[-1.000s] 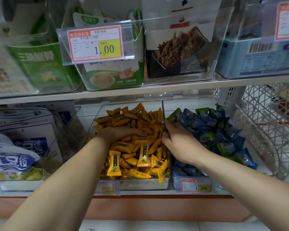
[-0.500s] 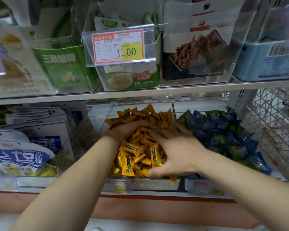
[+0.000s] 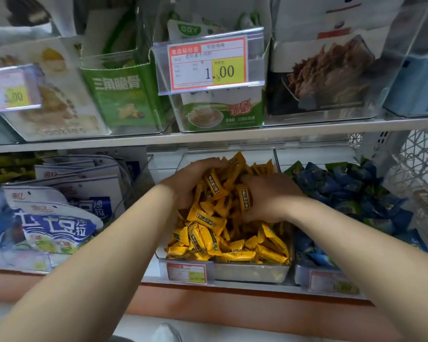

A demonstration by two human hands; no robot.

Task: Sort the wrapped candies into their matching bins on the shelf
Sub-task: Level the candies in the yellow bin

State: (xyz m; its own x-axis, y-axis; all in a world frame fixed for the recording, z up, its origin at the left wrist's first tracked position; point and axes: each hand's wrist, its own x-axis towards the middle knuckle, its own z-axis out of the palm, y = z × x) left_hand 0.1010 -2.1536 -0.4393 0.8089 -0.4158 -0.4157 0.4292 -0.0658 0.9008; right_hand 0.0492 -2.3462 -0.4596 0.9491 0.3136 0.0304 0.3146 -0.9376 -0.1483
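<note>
Heaped in the middle bin [image 3: 252,272] on the lower shelf [image 3: 245,285], the matching place by colour: yellow candies [image 3: 223,225]. Gathered into a mound between two hands. Left hand [image 3: 185,183] curled round the far left side of the heap, right hand [image 3: 269,196] curled round the right side, fingers [image 3: 203,166] of both bent well in among the wrappers and clutching a clump apiece. A second ago, right hand at the divider [image 3: 276,157] next to the blue candies [image 3: 344,188]; now across it and wholly in the yellow. Probably a stray brought home and the pile being tidied, though no single wrapper distinguishable in the blur. Blue bin [image 3: 304,275] just beside, wire basket [image 3: 420,169] further right, price tag [image 3: 208,62] overhead.
</note>
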